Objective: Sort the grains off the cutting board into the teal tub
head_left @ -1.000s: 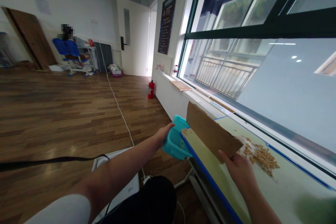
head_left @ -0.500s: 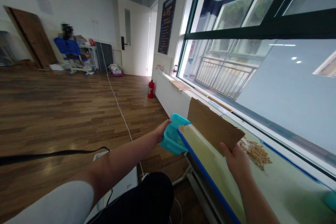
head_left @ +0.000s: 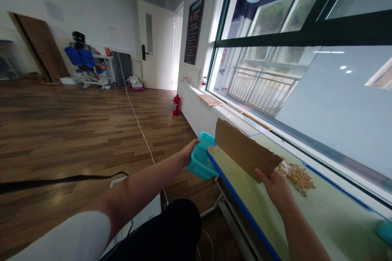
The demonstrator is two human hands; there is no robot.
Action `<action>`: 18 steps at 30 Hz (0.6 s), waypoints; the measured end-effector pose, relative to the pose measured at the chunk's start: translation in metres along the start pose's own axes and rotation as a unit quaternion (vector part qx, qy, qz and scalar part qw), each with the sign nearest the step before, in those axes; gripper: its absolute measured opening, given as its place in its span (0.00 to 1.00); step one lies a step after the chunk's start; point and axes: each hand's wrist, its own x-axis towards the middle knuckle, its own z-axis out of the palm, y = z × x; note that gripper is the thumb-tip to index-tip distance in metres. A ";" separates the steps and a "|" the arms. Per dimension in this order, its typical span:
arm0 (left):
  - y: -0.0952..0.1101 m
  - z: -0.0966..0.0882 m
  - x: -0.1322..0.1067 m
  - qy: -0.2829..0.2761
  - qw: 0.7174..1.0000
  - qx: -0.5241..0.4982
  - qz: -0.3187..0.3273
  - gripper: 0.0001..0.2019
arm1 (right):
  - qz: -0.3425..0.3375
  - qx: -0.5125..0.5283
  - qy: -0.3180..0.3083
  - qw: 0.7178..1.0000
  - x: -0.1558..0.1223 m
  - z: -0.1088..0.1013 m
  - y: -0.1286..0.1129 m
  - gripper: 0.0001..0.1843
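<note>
My left hand [head_left: 189,151] grips the rim of a turquoise plastic basin [head_left: 196,166], held at the table's near-left corner, just below the edge of the top. A flat piece of brown cardboard [head_left: 241,147] stands tilted on the pale table [head_left: 263,220], its right end pinched in my right hand [head_left: 275,187]. Behind and to the right of the cardboard lies a spread of small tan pieces [head_left: 298,177], like grains or nuts, too small to name. A few crumbs sit at the table corner beside the basin.
The table has a blue edge and stands along a window with a radiator [head_left: 202,118]. A turquoise object [head_left: 384,230] shows at the far right. A white cable [head_left: 137,122] crosses the wooden floor. A red fire extinguisher [head_left: 176,105] stands by the wall; a person sits on a blue chair [head_left: 80,59].
My right hand has drawn the cardboard slightly left and lower, toward the near edge of the table. The basin and my left hand have hardly moved.
</note>
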 end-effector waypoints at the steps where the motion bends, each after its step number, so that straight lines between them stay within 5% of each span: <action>1: -0.001 -0.001 0.001 0.003 1.000 0.000 -0.001 0.20 | -0.004 -0.005 -0.008 1.000 0.001 0.000 0.001 0.25; 11: -0.004 -0.006 0.010 0.000 1.000 -0.001 -0.003 0.21 | -0.004 0.016 -0.022 1.000 -0.004 0.003 -0.012 0.25; 18: -0.007 -0.006 0.005 -0.015 1.000 -0.012 -0.010 0.22 | -0.017 0.051 -0.068 0.996 0.004 0.011 0.002 0.25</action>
